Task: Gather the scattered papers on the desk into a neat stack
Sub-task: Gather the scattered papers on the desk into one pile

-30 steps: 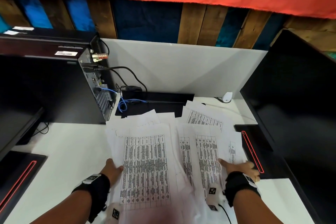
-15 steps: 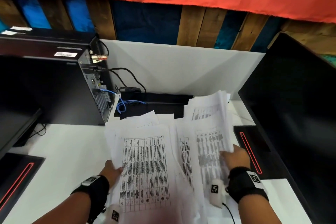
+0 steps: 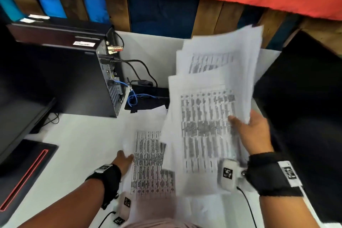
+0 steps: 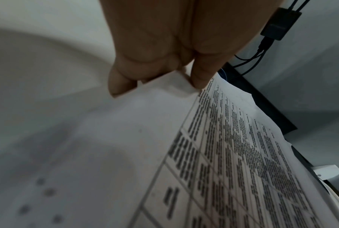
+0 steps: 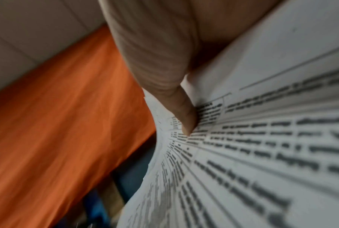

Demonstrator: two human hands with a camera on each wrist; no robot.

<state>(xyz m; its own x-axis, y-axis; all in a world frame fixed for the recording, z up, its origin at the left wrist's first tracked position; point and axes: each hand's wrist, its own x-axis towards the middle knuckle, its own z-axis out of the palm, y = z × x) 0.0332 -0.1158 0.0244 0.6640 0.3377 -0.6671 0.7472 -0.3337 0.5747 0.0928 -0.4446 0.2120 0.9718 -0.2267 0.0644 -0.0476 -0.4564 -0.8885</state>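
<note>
Papers [image 3: 212,109], print illegibly blurred, pinched in right hand [image 3: 253,133]; left hand [image 3: 123,161] flat.

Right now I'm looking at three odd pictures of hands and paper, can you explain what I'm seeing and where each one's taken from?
No machine here: a person wears three cameras. The wide picture comes from the head, looking down at a white desk. The other two come from the wrists, looking along the fingers. The right hand grips a lifted sheaf of printed papers, thumb pinching on top. The left hand rests at the edge of the papers on the desk, fingertips touching them. A black computer tower stands at the left.
</note>
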